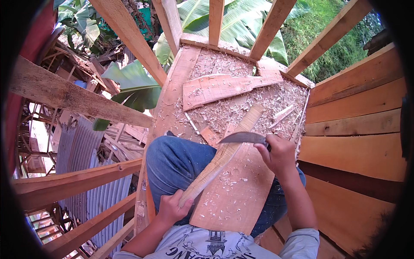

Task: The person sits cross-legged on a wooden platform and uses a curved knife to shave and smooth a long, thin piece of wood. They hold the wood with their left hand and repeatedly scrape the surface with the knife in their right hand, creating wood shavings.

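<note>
My left hand (172, 208) is closed around the lower end of a long, pale, slightly curved wooden strip (214, 167), which slants up and away to the right. In my right hand (278, 154) is a curved knife (242, 137); its dark handle is mostly hidden by the fingers. The blade points left and lies across the upper part of the strip; whether it touches the wood I cannot tell. Below the strip, a wide plank (235, 194) lies between my legs, dotted with shavings.
Ahead, a shaped board (217, 90) rests on a floor (170, 108) strewn with shavings (228, 62). Wooden rails (77, 100) edge the left and far sides, with banana leaves (138, 88) and corrugated sheets (77, 144) beyond. A plank wall (353, 151) stands close on the right.
</note>
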`<action>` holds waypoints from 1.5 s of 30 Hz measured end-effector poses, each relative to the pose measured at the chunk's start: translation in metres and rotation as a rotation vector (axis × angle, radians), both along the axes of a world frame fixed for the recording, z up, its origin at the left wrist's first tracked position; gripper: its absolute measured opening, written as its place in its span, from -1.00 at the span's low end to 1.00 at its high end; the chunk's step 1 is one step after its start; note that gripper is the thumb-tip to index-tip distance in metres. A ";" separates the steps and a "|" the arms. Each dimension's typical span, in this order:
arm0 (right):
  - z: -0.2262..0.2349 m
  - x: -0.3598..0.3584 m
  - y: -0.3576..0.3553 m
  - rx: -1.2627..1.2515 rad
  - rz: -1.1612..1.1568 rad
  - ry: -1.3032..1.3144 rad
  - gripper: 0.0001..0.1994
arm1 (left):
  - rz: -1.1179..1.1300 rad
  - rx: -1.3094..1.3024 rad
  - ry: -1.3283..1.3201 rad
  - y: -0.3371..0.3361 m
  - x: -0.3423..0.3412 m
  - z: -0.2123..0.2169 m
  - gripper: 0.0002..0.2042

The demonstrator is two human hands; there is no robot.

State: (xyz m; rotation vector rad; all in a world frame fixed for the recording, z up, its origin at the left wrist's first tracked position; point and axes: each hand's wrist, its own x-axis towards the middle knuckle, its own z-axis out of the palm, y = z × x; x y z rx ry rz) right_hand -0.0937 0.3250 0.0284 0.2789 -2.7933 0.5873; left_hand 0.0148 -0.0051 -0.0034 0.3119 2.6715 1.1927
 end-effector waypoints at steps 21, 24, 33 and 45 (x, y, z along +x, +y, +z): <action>0.008 0.027 0.000 -0.003 0.150 -0.181 -0.60 | -0.001 0.043 -0.039 0.001 -0.005 -0.002 -0.71; 0.008 0.033 -0.008 -0.034 0.055 -0.209 -0.59 | 0.014 0.060 -0.087 -0.002 -0.001 0.000 -0.70; 0.007 0.030 -0.014 0.131 -0.060 -0.171 -0.48 | -0.032 -0.030 0.017 0.001 -0.001 -0.001 -0.72; -0.005 0.001 -0.017 0.078 -0.273 -0.125 -0.42 | 0.048 -0.010 0.091 0.008 -0.001 -0.002 -0.70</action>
